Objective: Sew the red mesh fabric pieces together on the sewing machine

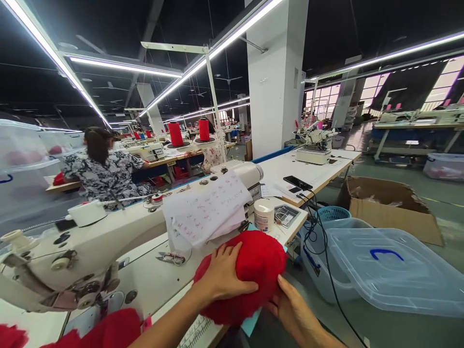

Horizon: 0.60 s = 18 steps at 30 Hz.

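Observation:
A rounded, fuzzy red fabric piece (pixel 263 256) lies over the front edge of the sewing table. My left hand (pixel 224 273) rests on top of it, with its fingers spread and thumb pointing right. At the right edge of the fabric, my right hand (pixel 293 302) pinches it, thumb above and fingers partly hidden beneath. Light blue sheet material (pixel 252 323) shows under the fabric. Thread snips (pixel 172 258) lie on the table left of my left hand. The white sewing machine (pixel 90 241) stands at the left, with more red fabric (pixel 112 328) near its needle area.
Paper with handwriting (pixel 206 208) drapes over the machine. A white tub (pixel 264 215) and a phone (pixel 297 182) sit beyond the fabric. To the right are a clear lidded bin (pixel 391 270), a cardboard box (pixel 395 212) and hanging black cables (pixel 326 251). Another person (pixel 105 169) sits at the left.

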Available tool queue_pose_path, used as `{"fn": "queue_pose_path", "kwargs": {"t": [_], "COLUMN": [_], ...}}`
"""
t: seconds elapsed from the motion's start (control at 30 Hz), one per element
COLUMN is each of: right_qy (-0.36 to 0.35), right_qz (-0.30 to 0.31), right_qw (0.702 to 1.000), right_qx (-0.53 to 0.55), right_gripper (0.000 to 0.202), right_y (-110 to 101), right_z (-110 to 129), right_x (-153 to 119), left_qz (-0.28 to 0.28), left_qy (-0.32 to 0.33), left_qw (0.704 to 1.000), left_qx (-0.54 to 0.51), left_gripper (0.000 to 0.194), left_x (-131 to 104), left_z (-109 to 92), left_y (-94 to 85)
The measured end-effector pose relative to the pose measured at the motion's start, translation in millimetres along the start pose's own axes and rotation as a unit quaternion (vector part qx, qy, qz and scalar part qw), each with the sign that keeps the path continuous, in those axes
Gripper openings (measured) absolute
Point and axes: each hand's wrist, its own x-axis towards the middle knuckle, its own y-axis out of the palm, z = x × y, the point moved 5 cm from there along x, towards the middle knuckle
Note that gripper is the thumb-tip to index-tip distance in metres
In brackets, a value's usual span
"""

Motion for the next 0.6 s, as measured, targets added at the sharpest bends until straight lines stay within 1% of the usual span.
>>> {"fn": "queue_pose_path", "kwargs": {"t": [0.1, 0.17, 0.23, 0.3, 0.37, 0.4, 0.47, 0.53, 0.6], "right_qy": [-0.016, -0.029, -0.048, -0.060, -0.053, -0.043, -0.011, 0.015, 0.025], "right_qz": [0.015, 0.028, 0.027, 0.010, -0.008, -0.016, -0.032, -0.040, -0.038], "right_qw": [1.000, 0.999, 0.998, 0.998, 0.999, 0.999, 0.999, 0.999, 0.999], "right_qx": [-0.007, -0.014, -0.013, -0.002, 0.009, 0.013, 0.015, 0.010, -0.001], "right_gripper": [0.043, 0.045, 0.052, 0.062, 0.073, 0.078, 0.081, 0.080, 0.079], "right_y": [5.0, 12.2, 20.4, 28.1, 34.1, 36.3, 38.9, 41.2, 45.0], "right_z": [3.0, 7.6, 13.1, 17.5, 18.6, 18.0, 14.8, 11.6, 10.1], "right_x": [0.5, 0.6, 0.4, 0.3, 0.3, 0.3, 0.4, 0.5, 0.2], "left_qz": [-0.002, -0.020, -0.040, -0.063, -0.086, -0.098, -0.121, -0.142, -0.162], "left_qy": [-0.022, -0.032, -0.036, -0.040, -0.040, -0.040, -0.042, -0.052, -0.052], "left_qw": [0.999, 0.997, 0.993, 0.987, 0.974, 0.963, 0.929, 0.883, 0.825], "left_qx": [-0.043, -0.069, -0.102, -0.145, -0.206, -0.248, -0.346, -0.445, -0.539], "left_gripper": [0.102, 0.100, 0.097, 0.094, 0.091, 0.089, 0.087, 0.090, 0.094], "left_x": [-1.3, -2.7, -4.2, -6.2, -9.3, -11.4, -17.0, -23.4, -29.7], "left_z": [4.4, 5.3, 4.6, 4.3, 4.9, 5.5, 6.9, 7.4, 5.2], "left_y": [5.6, 6.1, 5.9, 5.9, 7.5, 9.1, 14.2, 21.0, 26.6]}}
